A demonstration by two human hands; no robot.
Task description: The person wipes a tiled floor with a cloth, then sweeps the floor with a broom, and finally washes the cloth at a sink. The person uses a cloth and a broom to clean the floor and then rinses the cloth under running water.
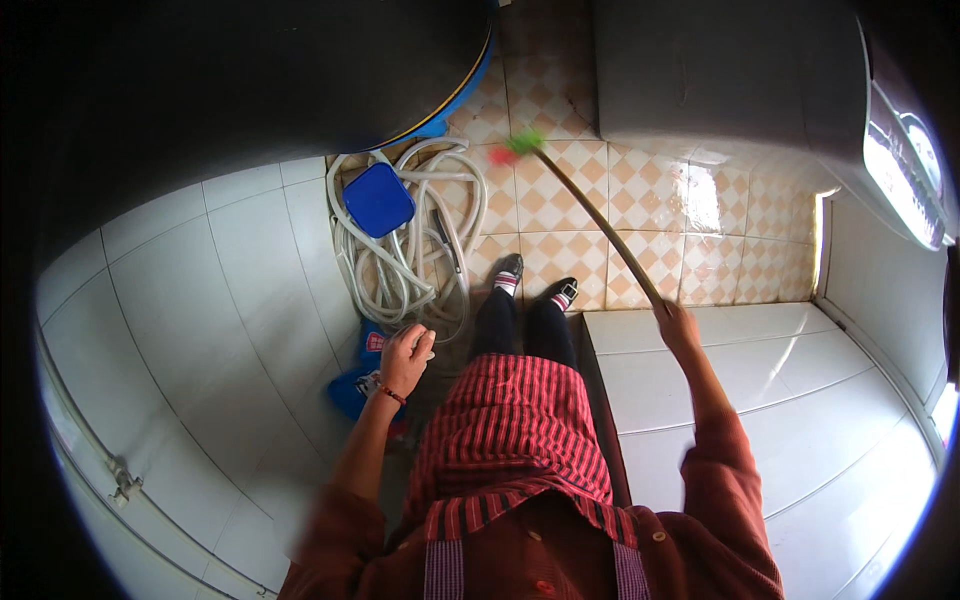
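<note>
My right hand (pixel 677 328) grips the end of a long, slightly curved brown stick handle (pixel 600 219). At the far end of that handle is a blurred green and red head (pixel 520 146), perhaps bristles, over the checkered floor tiles (pixel 562 187). My left hand (pixel 406 361) hovers on the left with its fingers curled in, and I see nothing held in it. Just beyond it lies a heap of clear hose (pixel 401 277) in loose coils. A blue square plastic lid or container (pixel 379 200) rests among the coils.
Two blue printed packages (pixel 352 394) lie low beside the left wall, partly behind my left arm. A large dark round container (pixel 300 67) fills the upper left. A grey appliance-like body (pixel 720 82) stands upper right. White-tiled ledge (pixel 720 375) runs along my right; a pipe valve (pixel 124 480) is lower left.
</note>
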